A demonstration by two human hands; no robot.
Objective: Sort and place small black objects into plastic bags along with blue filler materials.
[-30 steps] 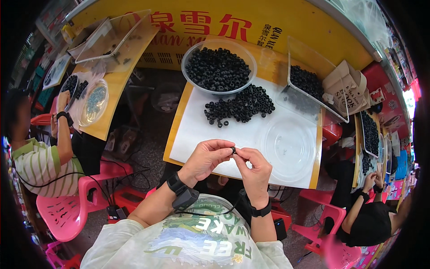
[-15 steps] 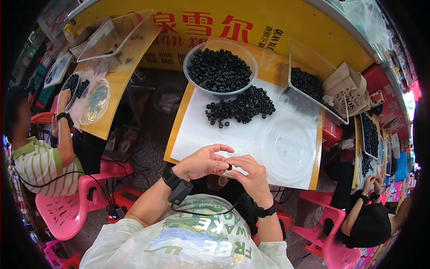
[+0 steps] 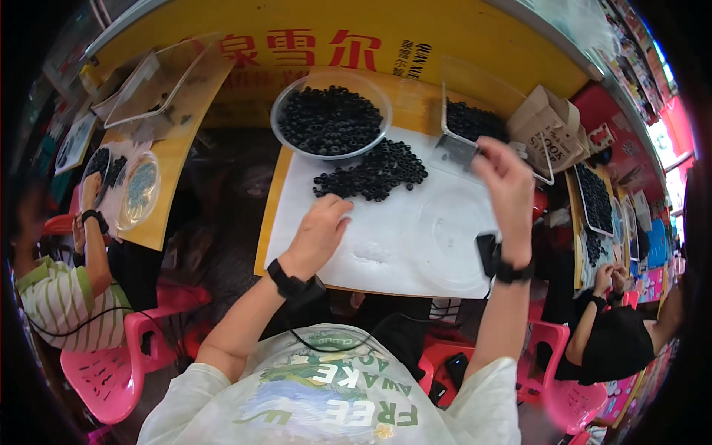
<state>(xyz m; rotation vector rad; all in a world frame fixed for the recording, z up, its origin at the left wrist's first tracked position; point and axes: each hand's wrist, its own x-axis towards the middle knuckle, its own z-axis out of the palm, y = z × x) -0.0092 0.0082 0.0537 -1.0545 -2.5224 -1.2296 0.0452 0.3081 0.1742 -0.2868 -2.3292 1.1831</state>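
Observation:
My left hand point(image 3: 317, 233) reaches to the near edge of a loose pile of small black ring-shaped pieces point(image 3: 389, 170). Its fingers are bent, with the thumb apart, and I see nothing held in it. Raised at the right, my right hand point(image 3: 506, 174) is at the near side of a clear plastic bin point(image 3: 535, 166) of black pieces. Its thumb and fingertips come close together around a small dark spot, too blurred to name. A clear round bowl point(image 3: 280, 132) heaped with the same black pieces stands behind the pile.
A clear round lid point(image 3: 454, 248) lies on the white sheet point(image 3: 371, 256) covering my table. Right of the bin stands a beige paper bag point(image 3: 545, 126). Co-workers sit on pink chairs left point(image 3: 104, 378) and right point(image 3: 564, 404), at tables with trays of black pieces.
My hands were together over the table's near edge with a small black ring between them. Now the left has moved forward to the pile, and the right has swung right toward the bin.

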